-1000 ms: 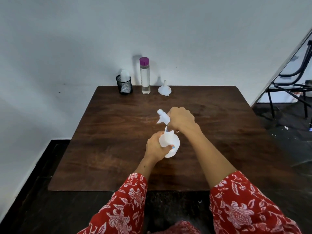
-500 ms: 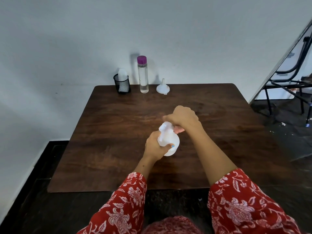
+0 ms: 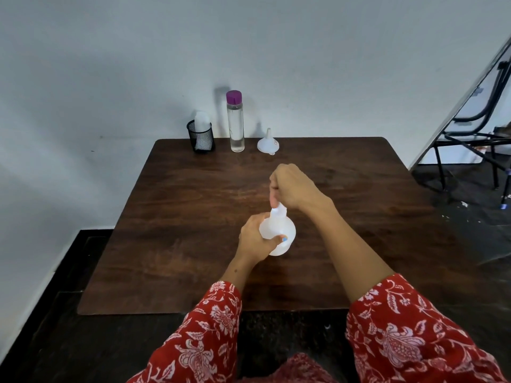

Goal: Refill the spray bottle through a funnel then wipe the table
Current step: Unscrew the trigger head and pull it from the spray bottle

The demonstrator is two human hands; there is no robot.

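Spray head point(image 3: 278, 210) now hidden under right hand point(image 3: 293, 189)

Soft, even room light, somewhat dim. The tall bottle point(image 3: 235, 121) and the funnel point(image 3: 267, 143) throw faint shadows up-left onto the far wall point(image 3: 304, 64). Wide-angle bending skews the right edge; the picture looks slightly soft throughout.

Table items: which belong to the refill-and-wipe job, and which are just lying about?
Job:
spray bottle, body held by left hand, top gripped by right hand
funnel, mouth down at the far edge
clear bottle with purple cap
table

Lying about:
black mesh cup holding something white, unclear what
chair beyond the table
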